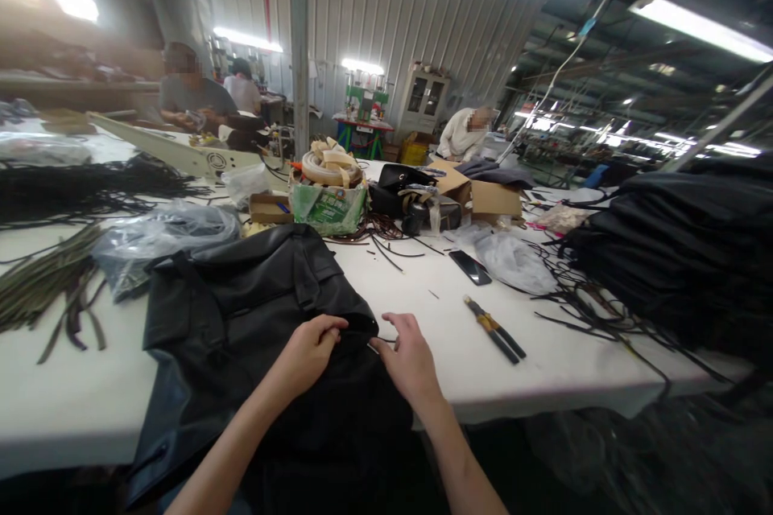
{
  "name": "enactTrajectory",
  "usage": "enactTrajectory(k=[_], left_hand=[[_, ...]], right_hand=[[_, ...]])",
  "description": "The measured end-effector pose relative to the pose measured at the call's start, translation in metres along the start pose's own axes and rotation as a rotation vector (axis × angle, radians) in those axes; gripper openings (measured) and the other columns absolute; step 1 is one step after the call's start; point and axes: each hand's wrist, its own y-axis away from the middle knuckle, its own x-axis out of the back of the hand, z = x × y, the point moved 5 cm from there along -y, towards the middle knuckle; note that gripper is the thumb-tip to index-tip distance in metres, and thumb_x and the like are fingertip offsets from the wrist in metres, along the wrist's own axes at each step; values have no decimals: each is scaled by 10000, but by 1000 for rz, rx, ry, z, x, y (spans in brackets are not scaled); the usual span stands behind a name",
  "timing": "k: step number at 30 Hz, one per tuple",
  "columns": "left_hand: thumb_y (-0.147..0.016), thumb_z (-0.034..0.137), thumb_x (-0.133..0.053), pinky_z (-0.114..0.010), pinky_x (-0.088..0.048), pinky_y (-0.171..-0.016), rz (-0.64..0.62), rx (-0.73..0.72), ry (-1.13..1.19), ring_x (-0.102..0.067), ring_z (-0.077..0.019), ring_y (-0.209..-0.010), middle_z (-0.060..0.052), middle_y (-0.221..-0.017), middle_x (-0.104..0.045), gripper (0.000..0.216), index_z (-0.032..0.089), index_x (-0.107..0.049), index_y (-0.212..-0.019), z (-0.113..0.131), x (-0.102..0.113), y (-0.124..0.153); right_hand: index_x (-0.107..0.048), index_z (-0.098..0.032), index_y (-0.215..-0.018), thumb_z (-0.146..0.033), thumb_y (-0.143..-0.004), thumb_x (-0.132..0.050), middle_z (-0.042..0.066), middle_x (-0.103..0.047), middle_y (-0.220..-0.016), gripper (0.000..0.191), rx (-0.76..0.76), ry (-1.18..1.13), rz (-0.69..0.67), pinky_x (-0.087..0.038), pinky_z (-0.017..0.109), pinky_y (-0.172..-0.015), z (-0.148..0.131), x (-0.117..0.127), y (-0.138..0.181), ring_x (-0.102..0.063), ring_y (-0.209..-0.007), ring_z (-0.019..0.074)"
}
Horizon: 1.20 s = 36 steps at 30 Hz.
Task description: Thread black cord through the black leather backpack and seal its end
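A black bag (241,282) with straps, seemingly leather or faux leather, lies on the white table and hangs over its front edge. My left hand (311,350) is closed on the bag's edge near its right corner, thumb and fingers pinched together. Just right of that corner is my right hand (411,358), fingers curled and the thumb tip at the bag. A thin black cord (385,339) runs from the corner into the right hand's grasp; its far end is hidden. Pliers (495,330) with black and yellow handles lie to the right.
A phone (469,267) and clear plastic bags (513,257) lie beyond the pliers. Black bags are piled (676,233) at right, with loose black strips. A green-wrapped box (329,205) holds rolls of tape. Olive strips (48,278) lie at left. Several people work farther back.
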Motion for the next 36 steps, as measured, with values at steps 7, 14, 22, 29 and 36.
enactTrajectory(k=[7,14,22,29,36], left_hand=[[-907,285,-518,-429,-569,-1035,-19,39,11,-772,-300,-1060,-118,-1121,-852,417,159,-845,-1132,2,5,3],[-1058,524,-466,-449,-563,-1055,-147,87,183,-752,-327,-1193,-142,-1265,-835,556,153,-817,-1277,-1,-9,0],[-1005,485,-642,-407,-577,-1041,-192,-30,116,-765,-323,-1121,-86,-1136,-852,392,204,-842,-1193,16,-7,0],[-1031,416,-519,-330,-551,-695,14,-13,-8,-692,-224,-713,-48,-783,-752,411,150,-807,-1154,-3,6,-4],[-1026,116,-423,-384,-572,-996,-98,-107,-436,-780,-280,-1058,-160,-1100,-815,345,148,-744,-1149,2,-19,-2]], right_hand=[[-833,-278,-973,-278,-994,-710,27,-846,-887,125,43,21,-189,-543,316,-708,5,-4,-3,-769,-742,226],[-813,-286,-1201,-222,-1125,-529,59,-811,-1126,300,359,65,-87,-565,292,-846,-33,14,6,-777,-995,215],[-804,-270,-1150,-213,-1109,-578,50,-823,-1086,237,373,-75,5,-569,285,-913,-56,-17,5,-772,-1014,208],[-789,-257,-1175,-294,-1064,-675,57,-818,-1141,164,272,-182,80,-578,303,-824,-53,-10,-4,-727,-832,189],[-817,-234,-1314,-249,-893,-749,73,-864,-1103,427,13,-327,-143,-643,414,-922,8,-10,-23,-794,-915,255]])
